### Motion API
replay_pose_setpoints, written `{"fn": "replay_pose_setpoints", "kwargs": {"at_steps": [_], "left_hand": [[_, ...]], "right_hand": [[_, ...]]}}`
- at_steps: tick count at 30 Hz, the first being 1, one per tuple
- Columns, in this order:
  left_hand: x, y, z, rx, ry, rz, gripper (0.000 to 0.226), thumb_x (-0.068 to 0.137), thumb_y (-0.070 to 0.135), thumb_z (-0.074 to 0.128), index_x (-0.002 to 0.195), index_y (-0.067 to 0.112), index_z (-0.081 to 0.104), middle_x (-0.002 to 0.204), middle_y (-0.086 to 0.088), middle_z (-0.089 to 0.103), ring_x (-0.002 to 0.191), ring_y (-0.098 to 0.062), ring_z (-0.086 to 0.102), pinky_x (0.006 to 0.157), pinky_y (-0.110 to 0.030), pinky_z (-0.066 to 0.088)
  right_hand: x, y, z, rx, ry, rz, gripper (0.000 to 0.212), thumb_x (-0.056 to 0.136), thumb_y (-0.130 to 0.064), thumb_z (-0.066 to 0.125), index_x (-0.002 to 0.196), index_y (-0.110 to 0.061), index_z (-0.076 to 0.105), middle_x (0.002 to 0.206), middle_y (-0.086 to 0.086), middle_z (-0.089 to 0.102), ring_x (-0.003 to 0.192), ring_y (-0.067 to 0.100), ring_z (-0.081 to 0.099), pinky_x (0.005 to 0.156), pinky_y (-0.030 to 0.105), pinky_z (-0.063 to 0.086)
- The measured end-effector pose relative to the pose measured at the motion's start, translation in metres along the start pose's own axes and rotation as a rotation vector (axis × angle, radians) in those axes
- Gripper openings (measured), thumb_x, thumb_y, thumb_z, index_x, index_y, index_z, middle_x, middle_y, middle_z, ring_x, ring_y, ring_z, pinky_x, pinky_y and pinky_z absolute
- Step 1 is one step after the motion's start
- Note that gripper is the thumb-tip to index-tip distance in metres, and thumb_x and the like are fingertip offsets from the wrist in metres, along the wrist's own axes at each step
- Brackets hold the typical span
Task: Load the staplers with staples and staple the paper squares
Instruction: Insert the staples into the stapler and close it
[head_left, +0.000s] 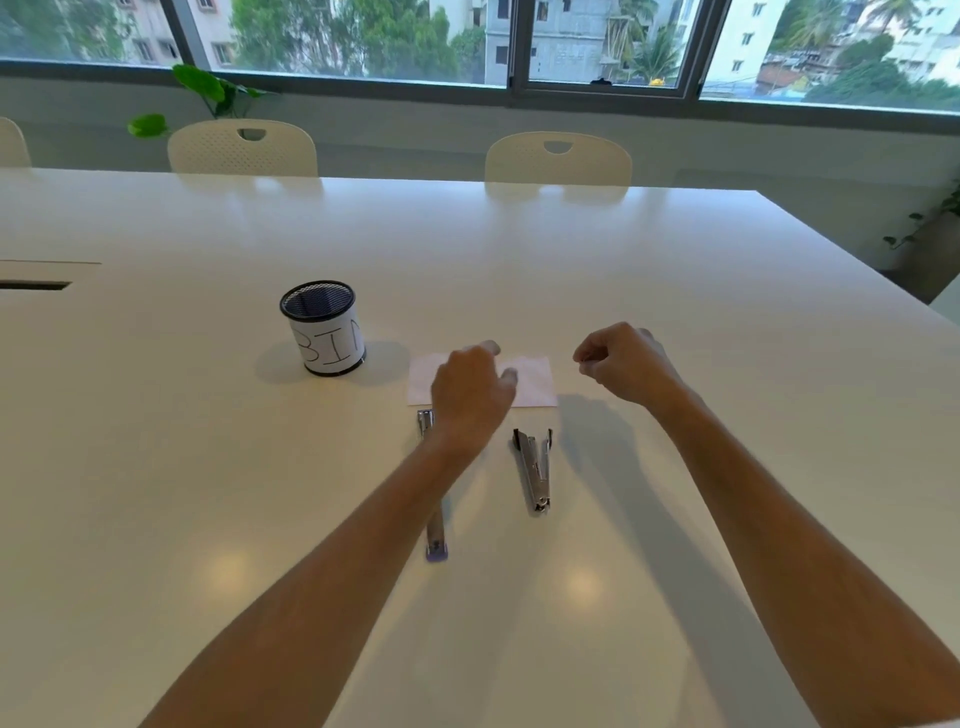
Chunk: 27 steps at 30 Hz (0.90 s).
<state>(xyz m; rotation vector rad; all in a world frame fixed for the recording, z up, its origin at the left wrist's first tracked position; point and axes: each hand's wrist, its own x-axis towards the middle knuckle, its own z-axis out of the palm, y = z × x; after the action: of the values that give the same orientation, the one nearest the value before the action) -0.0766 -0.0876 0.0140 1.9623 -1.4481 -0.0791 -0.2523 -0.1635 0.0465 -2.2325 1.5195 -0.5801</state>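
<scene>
Purple stapler (435, 540) lies half hidden under the left forearm (363, 519).

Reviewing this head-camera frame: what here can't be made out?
- Left stapler: its middle is hidden under the left forearm, so open or closed is unclear.
- Paper: the left hand covers part of it; the sheet count is unreadable.
- Right hand: its fingers curl in as if pinching, but anything held is too small to see.
- Mesh cup: its label wraps out of sight after "BI".
- Right stapler: lies open; staples too small to see.
</scene>
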Motion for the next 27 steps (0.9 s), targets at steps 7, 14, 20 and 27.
{"fn": "replay_pose_setpoints", "kwargs": {"at_steps": [7,14,20,27], "left_hand": [[-0.027,-0.059,-0.025,0.124,0.005,-0.188,0.035,0.082,0.040,0.066,0.097,0.008,0.064,0.096,-0.010,0.065,0.087,-0.030,0.063,0.072,-0.034,0.047],[-0.042,-0.069,-0.034,0.187,-0.091,-0.281,0.041,0.075,0.046,0.069,0.069,0.008,0.055,0.078,-0.010,0.061,0.069,-0.027,0.056,0.059,-0.028,0.037],[-0.040,-0.062,-0.042,0.274,-0.183,-0.299,0.038,0.073,0.029,0.065,0.052,0.017,0.036,0.056,0.000,0.039,0.058,-0.025,0.046,0.052,-0.026,0.033],[-0.046,-0.072,-0.045,0.042,-0.050,-0.346,0.029,0.066,0.038,0.066,0.054,0.015,0.055,0.050,0.001,0.054,0.048,-0.015,0.052,0.043,-0.022,0.029]], "right_hand": [[-0.004,-0.039,0.023,0.035,-0.063,-0.071,0.014,0.081,-0.010,0.068,0.090,-0.017,0.076,0.088,0.001,0.073,0.086,0.018,0.066,0.081,0.030,0.054],[-0.006,-0.068,0.045,0.090,-0.122,-0.097,0.012,0.080,-0.009,0.069,0.090,-0.015,0.075,0.084,0.001,0.072,0.077,0.017,0.065,0.081,0.035,0.056],[-0.011,-0.084,0.061,0.101,-0.187,-0.142,0.007,0.077,-0.012,0.075,0.081,-0.018,0.072,0.074,-0.002,0.069,0.072,0.016,0.067,0.077,0.035,0.057],[-0.015,-0.092,0.068,0.104,-0.201,-0.166,0.008,0.076,-0.016,0.077,0.083,-0.018,0.073,0.078,-0.003,0.070,0.075,0.015,0.065,0.072,0.029,0.054]]}}
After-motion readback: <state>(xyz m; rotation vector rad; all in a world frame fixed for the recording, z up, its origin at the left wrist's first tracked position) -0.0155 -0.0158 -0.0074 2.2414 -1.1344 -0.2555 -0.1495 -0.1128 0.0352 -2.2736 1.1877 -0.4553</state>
